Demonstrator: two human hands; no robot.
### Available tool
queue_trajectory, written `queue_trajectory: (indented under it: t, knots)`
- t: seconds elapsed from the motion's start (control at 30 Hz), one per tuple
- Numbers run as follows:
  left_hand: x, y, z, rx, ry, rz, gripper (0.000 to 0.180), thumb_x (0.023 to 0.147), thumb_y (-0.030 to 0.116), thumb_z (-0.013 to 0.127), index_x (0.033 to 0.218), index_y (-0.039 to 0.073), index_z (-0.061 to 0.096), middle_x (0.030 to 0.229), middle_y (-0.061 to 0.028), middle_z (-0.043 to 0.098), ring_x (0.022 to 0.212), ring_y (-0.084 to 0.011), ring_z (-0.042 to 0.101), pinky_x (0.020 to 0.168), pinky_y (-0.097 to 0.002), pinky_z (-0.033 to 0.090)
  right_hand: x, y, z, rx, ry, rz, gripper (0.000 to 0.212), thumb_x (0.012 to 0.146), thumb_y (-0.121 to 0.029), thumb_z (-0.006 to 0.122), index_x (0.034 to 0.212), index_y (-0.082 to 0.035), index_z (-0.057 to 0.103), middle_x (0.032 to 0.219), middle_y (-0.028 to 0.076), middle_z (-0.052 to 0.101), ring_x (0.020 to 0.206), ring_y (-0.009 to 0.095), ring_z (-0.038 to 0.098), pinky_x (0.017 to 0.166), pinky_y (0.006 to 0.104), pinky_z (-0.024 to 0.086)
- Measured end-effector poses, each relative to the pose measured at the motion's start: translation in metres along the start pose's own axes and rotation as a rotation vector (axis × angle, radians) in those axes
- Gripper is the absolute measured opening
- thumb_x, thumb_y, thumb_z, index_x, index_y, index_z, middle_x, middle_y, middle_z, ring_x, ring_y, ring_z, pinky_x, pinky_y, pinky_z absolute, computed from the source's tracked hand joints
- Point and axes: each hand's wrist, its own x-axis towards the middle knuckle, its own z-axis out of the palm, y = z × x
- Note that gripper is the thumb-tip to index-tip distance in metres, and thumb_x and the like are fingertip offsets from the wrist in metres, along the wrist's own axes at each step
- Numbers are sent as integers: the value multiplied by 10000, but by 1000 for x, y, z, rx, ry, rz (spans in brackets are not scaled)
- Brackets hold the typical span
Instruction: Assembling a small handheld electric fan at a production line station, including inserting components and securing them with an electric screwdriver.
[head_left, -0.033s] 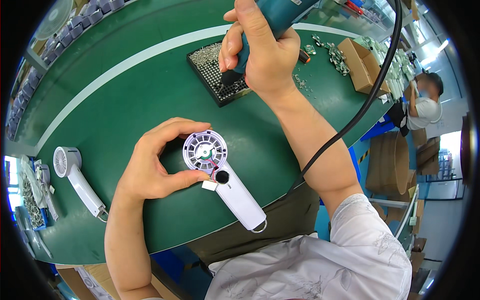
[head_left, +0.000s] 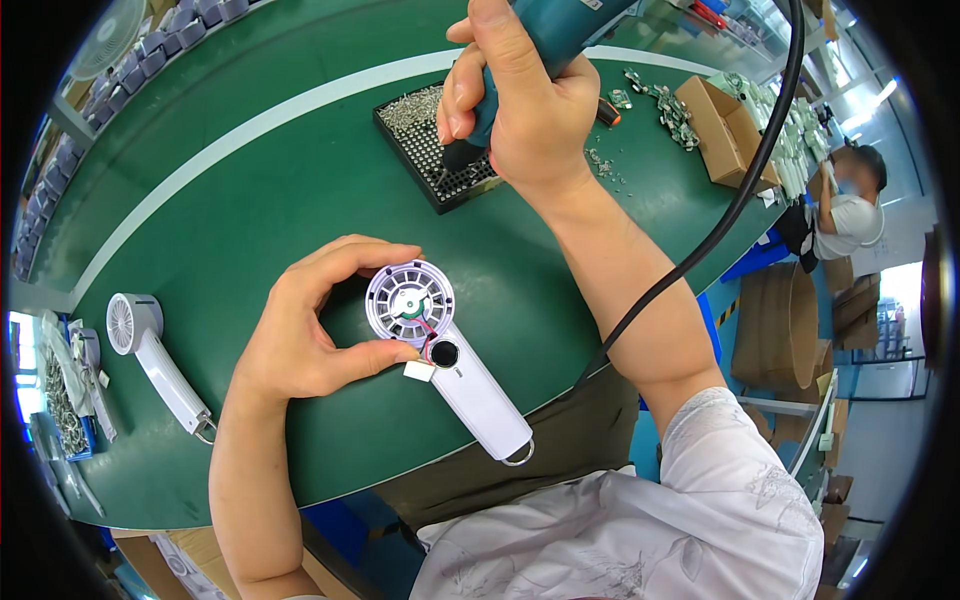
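Left hand (head_left: 300,325), half-curled grip pinching the white round-headed plastic fan (head_left: 468,385) at centre tabletop (head_left: 220,240), should spare the thin reddish wires (head_left: 428,326); right hand (head_left: 535,110) wraps the teal power tool (head_left: 562,32) over the far black perforated tray (head_left: 424,152).

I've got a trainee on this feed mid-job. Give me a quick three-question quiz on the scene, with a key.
1. What is the right hand holding above the screw tray?
2. True or false: the left hand grips the open handheld fan by its looped end.
3. The grille-fronted fan lies: A, right of the screw tray; B, left of the left hand; C, under the right forearm.
Key: 1, a teal power screwdriver; 2, false, by the round head; 3, B.
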Motion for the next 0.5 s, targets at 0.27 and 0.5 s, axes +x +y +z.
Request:
queue_trajectory:
  t: [0.27, 0.5]
  knots:
    - [0, -2, -1, 7, -2, 5, 675, 683, 112, 926, 1287, -21, 655, 1227, -147, 670, 1118, -232, 653, 1000, -338, 496, -1, 2, 1, 7, 5, 18, 298, 1012, -239, 698, 921, 40, 647, 575, 49, 590, 444, 123, 550, 435, 270, 448]
    - [1, -1, 0, -6, 0, -7, 668, 682, 116, 925, 1281, -15, 660, 1233, -145, 671, 1120, -234, 653, 1004, -339, 497, 6, 14, 0, -181, -142, -102, 339, 1005, -348, 684, 933, -17, 671, 601, 46, 631, 434, 101, 573, 418, 251, 462]
